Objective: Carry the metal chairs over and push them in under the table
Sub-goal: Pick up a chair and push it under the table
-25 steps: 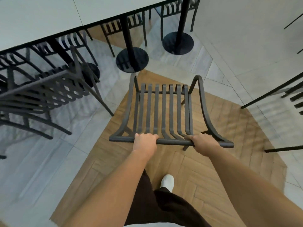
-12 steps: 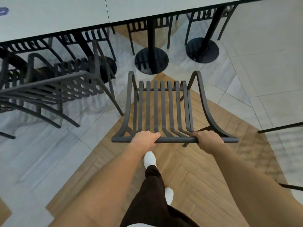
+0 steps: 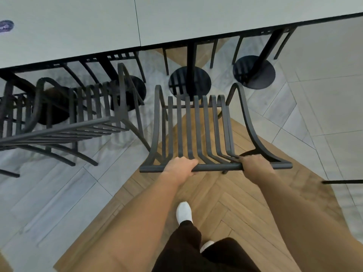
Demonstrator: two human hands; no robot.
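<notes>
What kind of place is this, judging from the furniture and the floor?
Probably a café or canteen seating area. A long pale table on black pedestal bases has matching slatted metal chairs tucked along it, and the floor mixes herringbone wood with grey tiles.

Dark metal chairs next to a long pale table.

The dark grey metal chair with a slatted back and seat faces the long pale grey table with a black edge. Its front end is near the table's edge, in front of a round black table foot. Both hands grip its top bar, so it may be lifted or tipped; I cannot tell. A second dark grey slatted metal chair is to its left, just beside it, with its front nearer the table's edge. More dark chair legs show under the table, on the far side.
</notes>
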